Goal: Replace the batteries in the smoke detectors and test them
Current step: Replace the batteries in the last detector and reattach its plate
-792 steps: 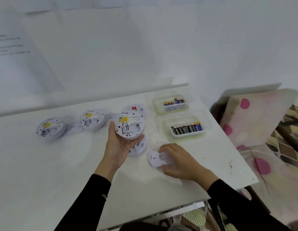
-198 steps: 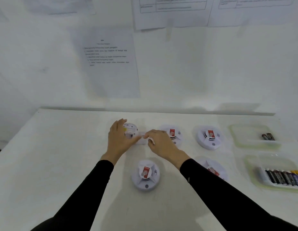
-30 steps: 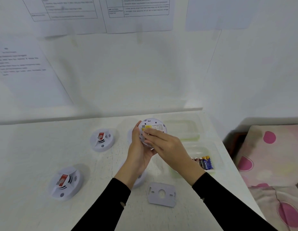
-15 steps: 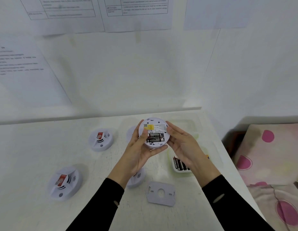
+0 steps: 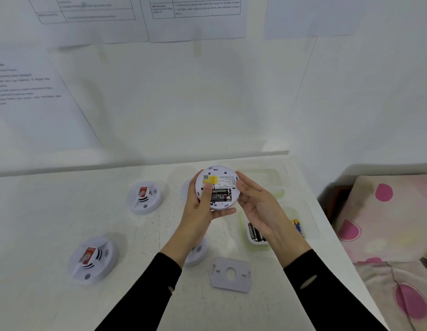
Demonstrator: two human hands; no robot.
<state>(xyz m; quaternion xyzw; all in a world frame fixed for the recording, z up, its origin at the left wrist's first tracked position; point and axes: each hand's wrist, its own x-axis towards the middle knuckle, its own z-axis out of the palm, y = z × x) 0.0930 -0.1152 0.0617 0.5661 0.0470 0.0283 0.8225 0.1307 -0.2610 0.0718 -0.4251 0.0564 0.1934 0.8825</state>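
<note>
My left hand (image 5: 198,211) holds a white round smoke detector (image 5: 222,185) above the table, back side towards me, thumb across its yellow label. Two black batteries (image 5: 221,196) sit in its uncovered compartment. My right hand (image 5: 260,206) rests against the detector's right rim with fingers spread, gripping nothing else. The grey mounting plate (image 5: 230,274) lies flat on the table below my hands. A clear tray of batteries (image 5: 254,232) stands under my right wrist, partly hidden.
Two detectors lie face up at left (image 5: 143,197) and near left (image 5: 91,259); another detector (image 5: 198,252) peeks from under my left wrist. A second clear tray (image 5: 277,180) stands behind my right hand. The table's right edge (image 5: 327,211) borders a pink spotted cushion (image 5: 387,211).
My right hand came off the detector's back half a second before now, uncovering the battery compartment, and stays at the right rim. My left thumb has slid up onto the yellow label.
</note>
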